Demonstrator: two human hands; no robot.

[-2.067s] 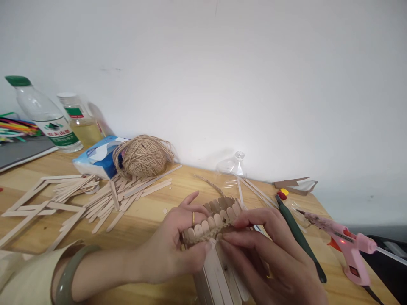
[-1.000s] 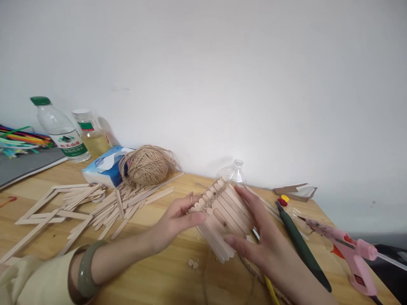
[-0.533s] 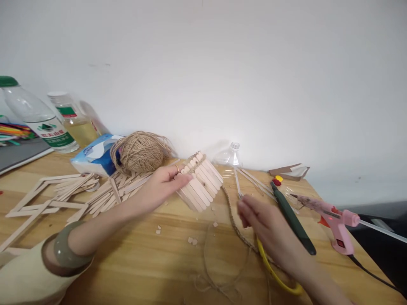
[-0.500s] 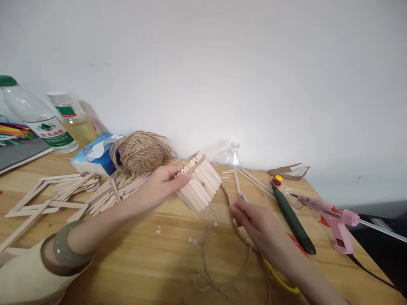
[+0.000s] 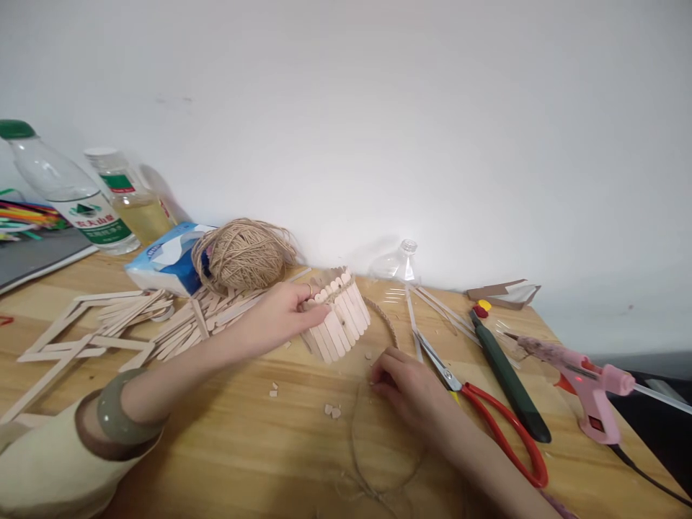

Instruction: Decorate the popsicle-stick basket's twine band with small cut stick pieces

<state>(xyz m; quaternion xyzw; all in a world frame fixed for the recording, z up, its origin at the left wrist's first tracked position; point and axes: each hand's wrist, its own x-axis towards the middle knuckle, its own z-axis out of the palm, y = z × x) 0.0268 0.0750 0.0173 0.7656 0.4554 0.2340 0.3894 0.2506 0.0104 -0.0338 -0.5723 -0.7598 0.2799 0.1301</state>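
Note:
My left hand (image 5: pixel 295 310) pinches the left edge of a small piece made of wooden craft sticks (image 5: pixel 340 321), with twine along its upper part. A braided twine cord (image 5: pixel 385 317) runs from behind its right side down to my right hand (image 5: pixel 397 375), whose fingers are closed on the cord. Thin loose twine (image 5: pixel 354 440) curves over the table below. Red-handled scissors (image 5: pixel 486 407) lie just right of my right hand.
A twine ball (image 5: pixel 246 252), tissue pack (image 5: pixel 162 263), bottles (image 5: pixel 94 209) and loose sticks (image 5: pixel 189 331) are at left. To the right lie a green tool (image 5: pixel 508 378) and a pink glue gun (image 5: pixel 589 389). A clear bottle top (image 5: pixel 406 263) is by the wall.
My right hand has moved left and slightly down with the cord, uncovering the scissors. The stick piece has tilted in my left hand. The whole view has shifted slightly.

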